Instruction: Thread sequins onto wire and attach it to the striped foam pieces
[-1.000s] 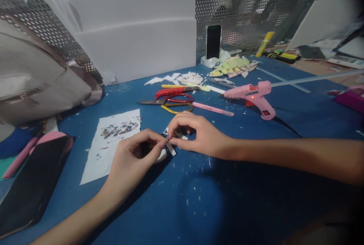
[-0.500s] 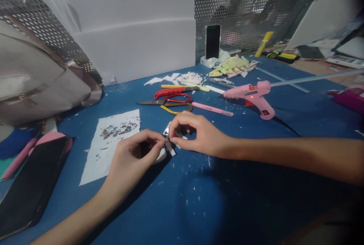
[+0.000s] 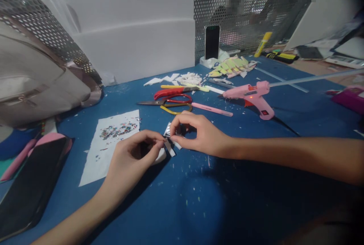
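Note:
My left hand point(image 3: 139, 148) pinches thumb to fingertips over the blue table; what lies between them is too small to name. Facing it, my right hand point(image 3: 193, 131) is also closed in a pinch, its fingertips almost meeting the left ones. Below the fingertips is a narrow white strip point(image 3: 170, 148), and a silvery striped piece point(image 3: 167, 129) shows just behind them. A rounded white object point(image 3: 160, 156) is partly hidden under my left hand. Left of that hand lies a white paper sheet point(image 3: 93, 165) with small multicoloured bits point(image 3: 116, 129) scattered on it.
Scissors point(image 3: 176, 102), a red-handled cutter point(image 3: 167, 92) and a pink pen point(image 3: 212, 109) lie beyond my hands. A pink glue gun point(image 3: 250, 95) with its light on stands to the right. A phone point(image 3: 212, 42) leans upright behind; a black phone-like slab point(image 3: 34, 184) lies left.
My hands stay nearly in place, with fingertips shifting slightly apart. More of the silvery striped piece shows between them now.

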Tool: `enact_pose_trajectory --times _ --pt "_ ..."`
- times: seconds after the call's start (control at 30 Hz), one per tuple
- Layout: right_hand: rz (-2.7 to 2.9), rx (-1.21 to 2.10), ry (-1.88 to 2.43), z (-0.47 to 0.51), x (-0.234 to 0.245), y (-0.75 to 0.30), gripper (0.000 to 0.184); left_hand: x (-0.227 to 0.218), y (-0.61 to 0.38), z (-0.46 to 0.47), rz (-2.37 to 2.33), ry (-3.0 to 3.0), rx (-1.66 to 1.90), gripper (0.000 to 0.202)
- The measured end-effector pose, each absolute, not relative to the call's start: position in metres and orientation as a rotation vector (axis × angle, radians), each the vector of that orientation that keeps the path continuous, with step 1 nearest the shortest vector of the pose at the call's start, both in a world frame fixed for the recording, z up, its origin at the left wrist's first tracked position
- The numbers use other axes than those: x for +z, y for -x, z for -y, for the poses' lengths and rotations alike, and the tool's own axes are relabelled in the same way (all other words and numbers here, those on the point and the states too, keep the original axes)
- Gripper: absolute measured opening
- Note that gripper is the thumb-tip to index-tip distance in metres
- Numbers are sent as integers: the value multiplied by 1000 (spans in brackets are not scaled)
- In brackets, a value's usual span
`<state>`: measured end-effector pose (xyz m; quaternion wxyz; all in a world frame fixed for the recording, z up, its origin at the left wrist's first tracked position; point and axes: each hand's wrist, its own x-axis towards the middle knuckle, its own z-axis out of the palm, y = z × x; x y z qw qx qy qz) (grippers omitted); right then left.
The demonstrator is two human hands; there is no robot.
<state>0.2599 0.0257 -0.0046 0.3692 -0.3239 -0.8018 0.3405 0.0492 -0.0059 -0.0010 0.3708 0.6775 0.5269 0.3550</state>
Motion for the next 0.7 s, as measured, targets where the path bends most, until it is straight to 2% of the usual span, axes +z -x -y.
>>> enact_pose_trajectory --times 0.17,0.37,0.5,0.57,0.67,0.7 --pt "2070 860 848 -26 -3 -261 5 0 -48 5 -1366 -1770 920 6" --pt "2162 866 918 2 14 -291 17 1 -46 3 -1389 -1847 949 6" --pt "2376 882 1015 27 27 -344 5 2 -45 3 -1412 -1891 951 8" --pt "2393 866 1194 34 31 -380 11 2 -46 3 -1422 -1894 954 9" --pt "2365 819 1642 36 30 -438 42 3 -47 3 -1418 -1896 969 8" --pt "2280 770 1837 34 29 -455 47 3 -47 3 -1417 -1896 968 8"
